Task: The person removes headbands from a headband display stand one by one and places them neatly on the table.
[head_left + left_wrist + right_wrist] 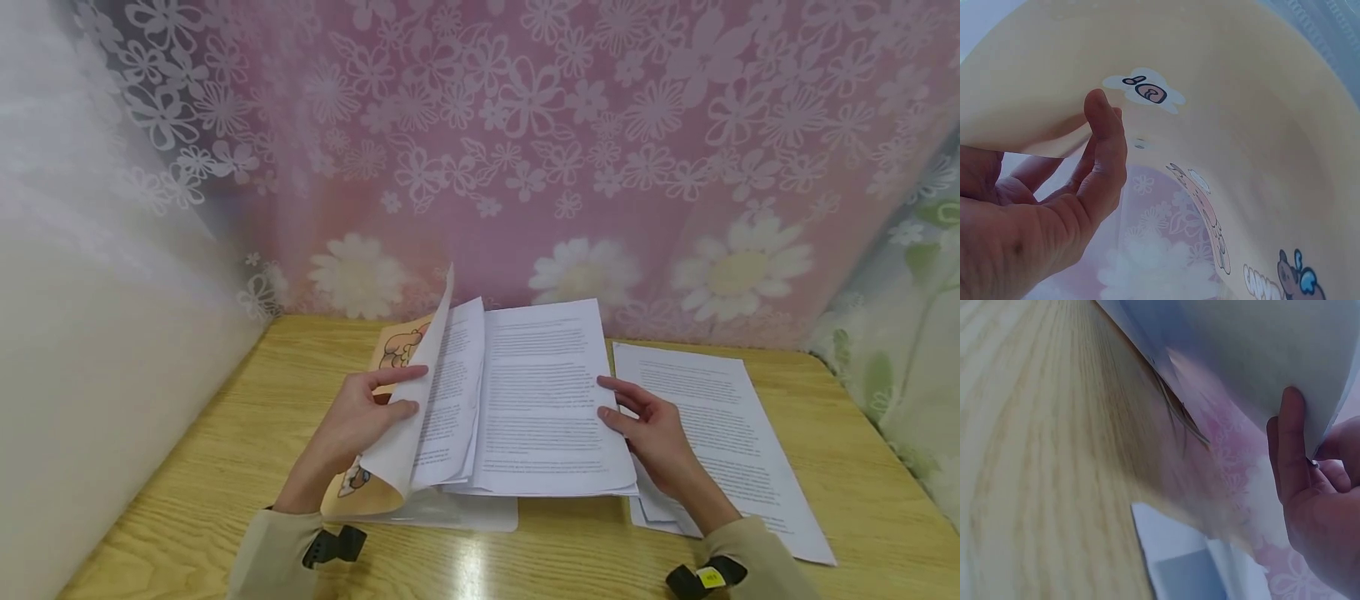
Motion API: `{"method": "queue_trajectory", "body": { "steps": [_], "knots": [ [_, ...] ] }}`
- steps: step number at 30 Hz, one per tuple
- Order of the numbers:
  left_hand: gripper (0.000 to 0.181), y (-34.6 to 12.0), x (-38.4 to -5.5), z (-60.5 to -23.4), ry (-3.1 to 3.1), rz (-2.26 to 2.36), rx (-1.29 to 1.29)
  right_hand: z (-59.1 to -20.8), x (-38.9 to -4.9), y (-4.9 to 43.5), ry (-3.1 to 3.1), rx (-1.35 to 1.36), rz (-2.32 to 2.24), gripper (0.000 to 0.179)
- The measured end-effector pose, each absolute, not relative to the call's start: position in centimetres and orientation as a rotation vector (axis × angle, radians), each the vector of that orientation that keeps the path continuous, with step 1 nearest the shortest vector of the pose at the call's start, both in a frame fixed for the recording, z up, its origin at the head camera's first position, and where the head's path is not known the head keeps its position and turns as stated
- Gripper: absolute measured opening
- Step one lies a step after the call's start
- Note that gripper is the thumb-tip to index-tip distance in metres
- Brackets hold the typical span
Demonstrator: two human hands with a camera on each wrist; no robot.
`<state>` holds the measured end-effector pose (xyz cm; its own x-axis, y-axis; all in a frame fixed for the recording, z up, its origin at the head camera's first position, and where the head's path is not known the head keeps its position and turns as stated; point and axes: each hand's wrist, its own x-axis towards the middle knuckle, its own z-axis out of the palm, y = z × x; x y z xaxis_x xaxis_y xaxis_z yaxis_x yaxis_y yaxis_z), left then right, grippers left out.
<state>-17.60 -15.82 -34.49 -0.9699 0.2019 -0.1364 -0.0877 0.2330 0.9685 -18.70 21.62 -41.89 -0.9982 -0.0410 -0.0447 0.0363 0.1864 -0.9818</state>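
Observation:
My left hand point(363, 423) pinches the edge of a peach folder cover point(382, 492) printed with cartoon animals, raised and curved so its white inner side shows. In the left wrist view the printed outside of the cover point(1210, 94) bends around the hand. Printed sheets point(540, 400) lie fanned beside the cover, tilted up off the table. At their right edge, my right hand point(660, 437) pinches the stack between thumb and fingers. From the right wrist view, the fingers press against the underside of the sheets point(1241, 344).
Another batch of printed sheets point(720, 433) lies on the wooden table point(195, 467) at the right, partly under the right forearm. A transparent folder edge point(480, 517) sticks out below the held sheets. A pink flowered curtain point(480, 167) hangs along the table's far edge.

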Motion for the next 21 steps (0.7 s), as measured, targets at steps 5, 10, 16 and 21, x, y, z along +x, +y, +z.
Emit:
{"method": "queue_trajectory", "body": {
  "steps": [5,10,16,21],
  "knots": [
    [0.045,-16.0,-17.7,-34.1,2.268,1.816,0.131,-41.3,-19.0,21.0,2.395,-0.081,-1.981,0.055],
    [0.045,-16.0,-17.7,-34.0,2.252,1.819,0.107,-41.0,-19.1,20.3,2.345,-0.128,-2.024,0.054],
    [0.045,-15.7,-17.6,-34.3,2.257,1.823,0.094,-41.0,-19.1,19.1,2.35,-0.14,-2.021,0.053],
    [0.045,-15.6,-17.5,-34.5,2.288,1.802,0.099,-41.0,-19.2,18.3,2.326,-0.151,-2.058,0.056]
  ]
}}
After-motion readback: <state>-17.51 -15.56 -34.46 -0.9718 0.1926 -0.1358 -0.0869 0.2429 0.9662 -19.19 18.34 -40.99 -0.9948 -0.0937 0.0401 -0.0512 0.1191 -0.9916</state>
